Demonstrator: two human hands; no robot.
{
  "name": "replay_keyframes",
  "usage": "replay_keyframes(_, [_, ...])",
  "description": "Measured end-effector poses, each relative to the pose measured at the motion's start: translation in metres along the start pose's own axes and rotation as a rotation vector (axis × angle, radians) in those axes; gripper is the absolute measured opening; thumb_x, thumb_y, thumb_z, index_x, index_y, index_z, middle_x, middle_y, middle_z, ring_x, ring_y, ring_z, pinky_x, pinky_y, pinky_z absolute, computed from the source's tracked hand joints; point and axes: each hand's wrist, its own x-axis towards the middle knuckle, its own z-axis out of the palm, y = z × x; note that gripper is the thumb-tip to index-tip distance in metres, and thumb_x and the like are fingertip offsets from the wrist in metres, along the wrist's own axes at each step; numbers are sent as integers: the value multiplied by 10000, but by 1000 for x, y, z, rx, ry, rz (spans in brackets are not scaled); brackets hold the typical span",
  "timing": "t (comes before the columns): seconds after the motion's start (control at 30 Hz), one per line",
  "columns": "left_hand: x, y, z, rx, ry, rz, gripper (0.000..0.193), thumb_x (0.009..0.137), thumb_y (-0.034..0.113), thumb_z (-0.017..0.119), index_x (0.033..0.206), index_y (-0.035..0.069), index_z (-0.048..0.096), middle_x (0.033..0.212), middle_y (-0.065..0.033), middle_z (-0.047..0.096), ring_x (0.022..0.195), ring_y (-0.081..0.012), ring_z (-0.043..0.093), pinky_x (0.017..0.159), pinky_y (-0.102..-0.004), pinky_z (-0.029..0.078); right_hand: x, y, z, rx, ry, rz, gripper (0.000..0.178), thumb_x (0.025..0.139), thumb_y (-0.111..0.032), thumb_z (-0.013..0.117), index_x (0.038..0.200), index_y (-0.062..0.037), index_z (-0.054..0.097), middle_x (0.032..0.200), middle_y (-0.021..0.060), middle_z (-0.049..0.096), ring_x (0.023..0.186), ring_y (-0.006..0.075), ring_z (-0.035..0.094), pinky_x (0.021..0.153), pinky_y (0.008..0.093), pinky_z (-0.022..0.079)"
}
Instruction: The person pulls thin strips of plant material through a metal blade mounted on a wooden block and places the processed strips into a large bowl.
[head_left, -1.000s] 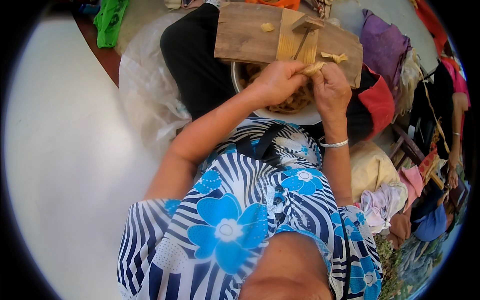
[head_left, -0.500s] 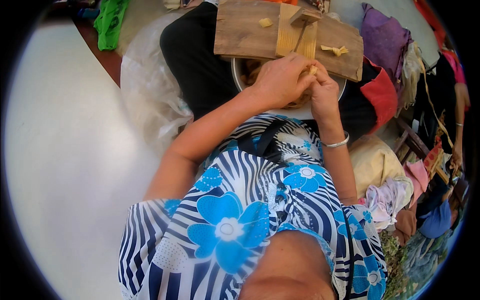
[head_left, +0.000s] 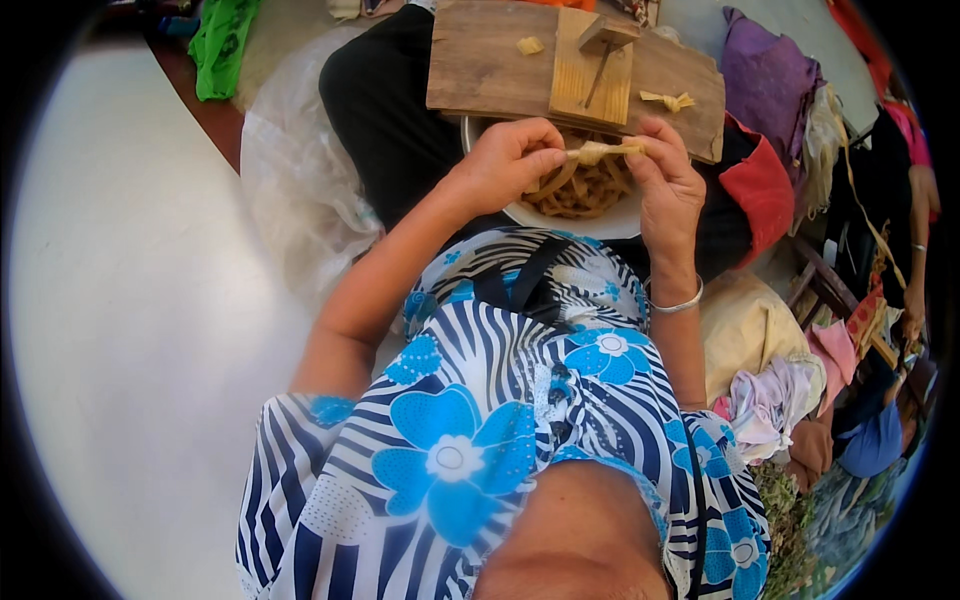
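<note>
Head view, left side: green bag; clear plastic sheet.
Head view, right side: purple cloth; another person's hand.
Obstruction: one wooden board covers the far part of one white bowl.
Pieces on board: two, one knotted piece, one small piece.
Brown strips in bowl: too tangled to count.
Left hand: thumb and forefinger pinched on one knotted strip.
Right hand: fingertips clamped on its opposite end.
Knotted strip position: between hands, above bowl.
</note>
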Motion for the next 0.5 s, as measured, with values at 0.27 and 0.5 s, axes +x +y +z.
replay_keyframes(0.27, [12,31,6,538,131,464,123,841,149,625,922,57,617,835,-145,602,759,-351,561,657,-345,475,34,-39,-20,-311,-208,65,336,883,-204,642,1159,-16,606,990,39,624,907,108,570,776,247,472])
replay_keyframes(0.5, [33,36,-3,193,-56,170,120,868,138,616,942,43,610,783,-72,622,726,-170,589,644,-301,463,52,-33,-22,-103,-376,359,106,871,-109,624,916,-16,651,698,-23,586,608,50,512,554,196,408])
